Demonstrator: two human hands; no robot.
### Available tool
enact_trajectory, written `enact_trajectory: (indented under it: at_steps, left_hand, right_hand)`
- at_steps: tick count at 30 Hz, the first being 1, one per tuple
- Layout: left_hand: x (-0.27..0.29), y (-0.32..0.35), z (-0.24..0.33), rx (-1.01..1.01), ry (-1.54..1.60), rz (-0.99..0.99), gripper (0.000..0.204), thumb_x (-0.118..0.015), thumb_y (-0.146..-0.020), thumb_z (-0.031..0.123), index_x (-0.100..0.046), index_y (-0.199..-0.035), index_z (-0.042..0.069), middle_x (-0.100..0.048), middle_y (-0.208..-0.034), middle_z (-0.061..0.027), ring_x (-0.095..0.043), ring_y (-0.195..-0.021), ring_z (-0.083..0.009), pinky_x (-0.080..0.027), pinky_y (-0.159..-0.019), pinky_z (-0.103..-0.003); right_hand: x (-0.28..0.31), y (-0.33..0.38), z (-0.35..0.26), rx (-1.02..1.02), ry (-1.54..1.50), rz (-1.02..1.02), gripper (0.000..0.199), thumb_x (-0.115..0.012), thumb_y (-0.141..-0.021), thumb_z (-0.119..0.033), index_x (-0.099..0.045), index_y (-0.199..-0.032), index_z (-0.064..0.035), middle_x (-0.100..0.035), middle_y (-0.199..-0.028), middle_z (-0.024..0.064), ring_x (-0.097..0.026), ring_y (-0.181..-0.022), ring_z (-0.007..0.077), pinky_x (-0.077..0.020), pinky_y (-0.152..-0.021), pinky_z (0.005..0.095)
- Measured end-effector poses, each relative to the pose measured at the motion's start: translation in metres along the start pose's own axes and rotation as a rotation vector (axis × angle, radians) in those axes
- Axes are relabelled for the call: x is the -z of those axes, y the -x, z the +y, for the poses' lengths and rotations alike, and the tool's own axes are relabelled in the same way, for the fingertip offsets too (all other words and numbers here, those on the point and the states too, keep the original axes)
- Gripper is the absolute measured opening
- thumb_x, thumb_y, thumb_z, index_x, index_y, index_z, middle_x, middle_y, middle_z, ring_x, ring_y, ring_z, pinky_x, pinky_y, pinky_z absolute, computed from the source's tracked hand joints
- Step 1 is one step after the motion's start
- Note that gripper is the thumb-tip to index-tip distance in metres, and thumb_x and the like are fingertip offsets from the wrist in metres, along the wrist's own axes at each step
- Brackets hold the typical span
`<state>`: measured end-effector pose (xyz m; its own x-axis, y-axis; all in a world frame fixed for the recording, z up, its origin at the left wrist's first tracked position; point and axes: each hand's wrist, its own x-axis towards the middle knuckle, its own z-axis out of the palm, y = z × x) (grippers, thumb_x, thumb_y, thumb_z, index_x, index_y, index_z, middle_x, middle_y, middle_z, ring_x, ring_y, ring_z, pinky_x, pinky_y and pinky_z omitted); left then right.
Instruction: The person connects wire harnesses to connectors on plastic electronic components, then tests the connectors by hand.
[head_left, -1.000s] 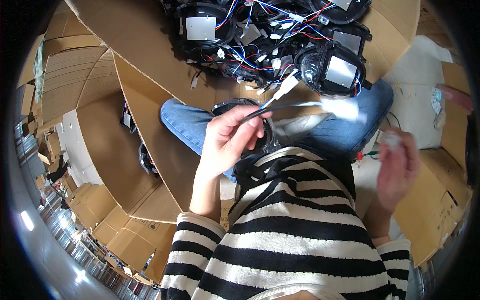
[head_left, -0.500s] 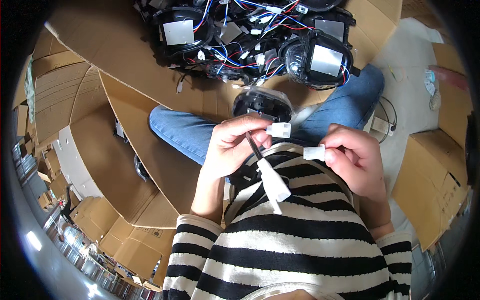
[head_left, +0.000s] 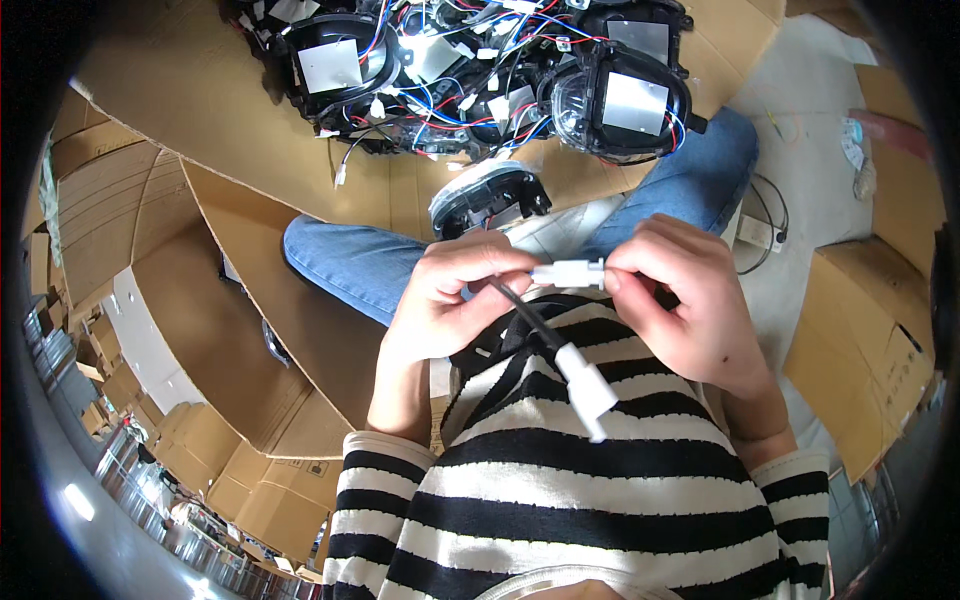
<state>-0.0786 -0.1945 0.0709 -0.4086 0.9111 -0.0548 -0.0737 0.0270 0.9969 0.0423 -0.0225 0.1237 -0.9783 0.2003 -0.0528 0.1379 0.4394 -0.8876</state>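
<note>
White connectors (head_left: 567, 273) brought together; cardboard boxes (head_left: 855, 340) around, pale floor (head_left: 795, 115) right

Wears a long-sleeved top (head_left: 590, 480) in broad black and off-white horizontal stripes with ragged-looking edges, a pale neckline band (head_left: 566, 574), striped sleeves (head_left: 380, 500) ending in off-white cuffs (head_left: 392, 446), plus blue denim jeans (head_left: 350, 268).

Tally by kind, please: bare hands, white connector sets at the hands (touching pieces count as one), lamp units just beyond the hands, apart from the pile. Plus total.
Bare hands: 2 (left hand, right hand)
White connector sets: 2 (fingertip set, lower set)
Lamp unit: 1
Total: 5
</note>
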Motion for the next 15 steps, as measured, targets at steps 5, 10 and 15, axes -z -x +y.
enact_trajectory:
  at_steps: [5, 10, 15]
  left_hand:
    - [-0.002, -0.004, 0.005, 0.087, -0.040, -0.055, 0.024, -0.054, -0.073, 0.001, -0.054, -0.097, -0.001, -0.053, -0.076, -0.0064, -0.049, -0.064, -0.0112, -0.040, -0.055, -0.021]
    - [-0.002, -0.001, 0.013, 0.157, -0.036, -0.004, 0.040, -0.047, -0.078, 0.002, -0.042, -0.117, 0.005, -0.048, -0.089, -0.0068, -0.046, -0.070, -0.0137, -0.042, -0.063, -0.025]
    - [-0.005, -0.005, 0.017, 0.120, -0.137, 0.053, 0.044, -0.039, -0.075, -0.007, -0.042, -0.117, 0.006, -0.045, -0.096, -0.0109, -0.048, -0.076, -0.0173, -0.041, -0.072, -0.027]
  right_hand:
    - [-0.003, 0.003, 0.008, -0.076, 0.004, 0.098, 0.006, -0.055, -0.068, 0.001, -0.050, -0.070, -0.0008, -0.049, -0.063, 0.0109, -0.049, -0.056, 0.0259, -0.0370, -0.050, 0.0325]
    - [0.009, 0.015, 0.013, -0.257, -0.185, 0.052, 0.002, -0.052, -0.073, -0.001, -0.052, -0.072, 0.0005, -0.048, -0.060, 0.0051, -0.041, -0.048, 0.0111, -0.0308, -0.043, 0.0239]
    - [0.015, 0.020, 0.007, -0.202, -0.172, -0.006, 0.001, -0.052, -0.072, -0.001, -0.052, -0.071, -0.0001, -0.045, -0.058, 0.0043, -0.037, -0.047, 0.0101, -0.0284, -0.043, 0.0228]
